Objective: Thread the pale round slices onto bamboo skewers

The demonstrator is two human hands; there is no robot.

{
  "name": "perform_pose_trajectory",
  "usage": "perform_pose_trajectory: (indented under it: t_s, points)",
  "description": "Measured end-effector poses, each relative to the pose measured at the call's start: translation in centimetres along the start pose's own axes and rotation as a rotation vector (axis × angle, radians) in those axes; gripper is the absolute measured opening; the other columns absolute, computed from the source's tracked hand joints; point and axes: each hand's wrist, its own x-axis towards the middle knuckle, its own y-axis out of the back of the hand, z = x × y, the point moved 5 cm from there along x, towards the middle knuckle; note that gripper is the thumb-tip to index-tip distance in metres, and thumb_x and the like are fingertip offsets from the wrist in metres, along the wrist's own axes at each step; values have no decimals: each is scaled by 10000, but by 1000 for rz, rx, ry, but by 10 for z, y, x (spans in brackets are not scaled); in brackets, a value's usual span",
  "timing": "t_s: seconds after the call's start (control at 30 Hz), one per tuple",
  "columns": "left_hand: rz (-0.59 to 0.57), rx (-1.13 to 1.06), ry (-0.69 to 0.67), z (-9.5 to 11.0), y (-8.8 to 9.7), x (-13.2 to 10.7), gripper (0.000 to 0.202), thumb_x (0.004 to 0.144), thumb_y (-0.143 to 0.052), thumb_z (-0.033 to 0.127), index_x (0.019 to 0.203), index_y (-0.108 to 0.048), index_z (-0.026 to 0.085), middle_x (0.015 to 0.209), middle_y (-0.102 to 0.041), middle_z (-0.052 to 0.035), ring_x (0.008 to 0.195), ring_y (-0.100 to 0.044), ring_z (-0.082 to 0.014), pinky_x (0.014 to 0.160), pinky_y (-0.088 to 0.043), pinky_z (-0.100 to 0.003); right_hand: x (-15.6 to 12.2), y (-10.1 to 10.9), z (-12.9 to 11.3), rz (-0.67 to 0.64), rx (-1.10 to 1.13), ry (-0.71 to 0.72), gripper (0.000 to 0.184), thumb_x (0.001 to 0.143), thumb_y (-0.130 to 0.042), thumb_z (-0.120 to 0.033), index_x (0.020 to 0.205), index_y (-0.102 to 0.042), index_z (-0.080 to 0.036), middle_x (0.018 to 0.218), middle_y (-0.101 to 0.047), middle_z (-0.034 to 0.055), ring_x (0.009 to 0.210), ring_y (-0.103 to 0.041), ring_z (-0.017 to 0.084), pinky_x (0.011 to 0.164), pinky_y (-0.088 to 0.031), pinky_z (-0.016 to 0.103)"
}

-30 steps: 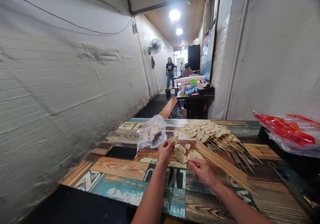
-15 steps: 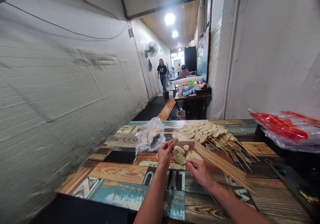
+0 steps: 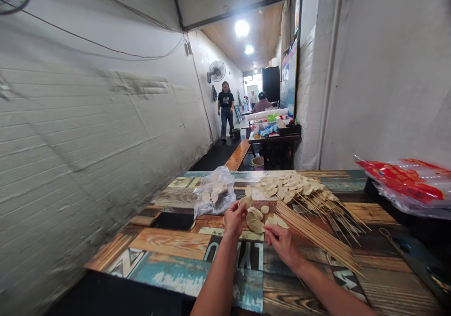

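My left hand [image 3: 234,220] is closed on a thin pale slice [image 3: 245,201], raised just above the table. To its right my right hand [image 3: 282,243] pinches a thin bamboo skewer [image 3: 302,282], whose lower end shows under the wrist; the tip points toward the loose slices. Between the hands lie several overlapping loose slices [image 3: 254,223], flat and beige, with more beside the right fingertips. A bundle of bare skewers [image 3: 313,233] spreads to the right. Behind it is a heap of skewered slices [image 3: 292,185], sticks facing me.
A clear plastic bag [image 3: 215,191] with more slices sits at the back left of the patterned table [image 3: 169,240], near a flat black object [image 3: 173,220]. Red-and-clear packaging [image 3: 408,179] lies at right. Beyond are a bench [image 3: 238,154], a cluttered table and several people.
The view has shifted slightly, moving everything a little right. My left hand has turned the slice a bit more upright. A person in the background has walked nearer.
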Motion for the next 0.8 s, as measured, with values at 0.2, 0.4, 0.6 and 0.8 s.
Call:
perform_pose_trajectory:
  t_s: [0.2, 0.4, 0.6, 0.8]
  points:
    - [24, 6, 2, 1, -1, -2, 536, 334, -934, 353, 751, -687, 125, 687, -671, 0, 551, -540, -74, 546, -417, -214, -3, 0, -6, -11, -84, 36, 346, 919, -474, -382, 897, -761, -189, 609, -660, 28, 599, -622, 191, 645, -479, 299]
    - [2, 30, 6, 0, 1, 0, 493, 385, -919, 364, 755, -684, 137, 654, -653, 16, 543, -543, -75, 545, -417, -212, -4, 0, -5, 2, -95, 51, 375, 925, -463, -419, 893, -760, -193, 599, -654, 30, 601, -614, 194, 624, -472, 294]
    - [-15, -85, 120, -6, 3, 3, 431, 417, -927, 259, 753, -686, 137, 726, -687, -15, 585, -577, -87, 594, -458, -222, -3, 2, -6, 5, -42, 29, 403, 917, -471, -488, 891, -758, -207, 602, -651, 26, 608, -609, 198, 651, -471, 306]
    - [-140, -124, 239, -5, -2, 1, 356, 480, -920, 191, 715, -660, 133, 662, -635, 2, 532, -524, -55, 578, -469, -197, 0, 3, -3, -17, 24, 10, 415, 918, -468, -490, 855, -747, -190, 612, -636, 18, 626, -599, 190, 668, -460, 304]
